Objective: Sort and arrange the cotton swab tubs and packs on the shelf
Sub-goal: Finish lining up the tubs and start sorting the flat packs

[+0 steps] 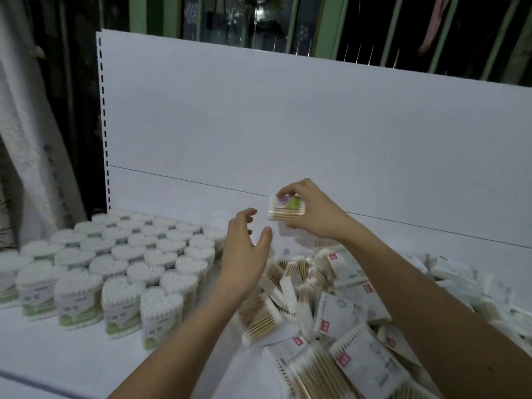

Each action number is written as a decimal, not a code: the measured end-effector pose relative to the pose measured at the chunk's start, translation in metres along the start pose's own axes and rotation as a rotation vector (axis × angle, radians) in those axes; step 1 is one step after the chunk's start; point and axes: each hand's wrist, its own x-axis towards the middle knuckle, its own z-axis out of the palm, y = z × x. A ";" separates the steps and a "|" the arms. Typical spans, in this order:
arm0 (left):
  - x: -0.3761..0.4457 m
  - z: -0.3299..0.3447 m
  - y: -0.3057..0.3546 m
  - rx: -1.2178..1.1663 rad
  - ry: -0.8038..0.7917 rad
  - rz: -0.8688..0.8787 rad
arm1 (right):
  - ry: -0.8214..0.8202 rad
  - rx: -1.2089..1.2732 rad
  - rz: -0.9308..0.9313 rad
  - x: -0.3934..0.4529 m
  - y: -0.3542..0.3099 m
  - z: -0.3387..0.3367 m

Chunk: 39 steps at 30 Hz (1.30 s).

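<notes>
Pack [285,208] pinched in right hand [312,210], long axis crosswise, above loose pile [331,306]; left hand [244,249] spread, empty, just below-left, nearer tub rows [115,263].

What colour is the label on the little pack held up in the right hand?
Green and pink on white, on the pack in the right hand; head view.

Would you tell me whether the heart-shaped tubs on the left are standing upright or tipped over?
Upright: the heart-shaped tubs stand in rows, heart tops facing up.

White curtain [26,133] hangs beside green bars [331,24].
</notes>
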 end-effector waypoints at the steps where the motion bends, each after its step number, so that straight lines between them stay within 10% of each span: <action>1: 0.007 -0.005 0.008 -0.074 -0.030 -0.062 | -0.006 0.029 -0.021 -0.003 -0.004 -0.004; 7: 0.017 -0.020 0.028 -0.633 -0.385 -0.450 | -0.145 0.223 -0.085 -0.032 -0.021 -0.013; 23: -0.035 -0.048 0.045 -0.387 0.052 -0.233 | -0.299 1.236 0.393 -0.056 -0.029 0.011; 32: 0.008 -0.095 0.047 -0.154 -0.088 -0.300 | -0.351 1.106 0.377 -0.024 -0.045 0.034; 39: 0.052 -0.113 0.020 -0.060 -0.134 -0.271 | -0.361 0.300 0.426 0.016 -0.042 0.076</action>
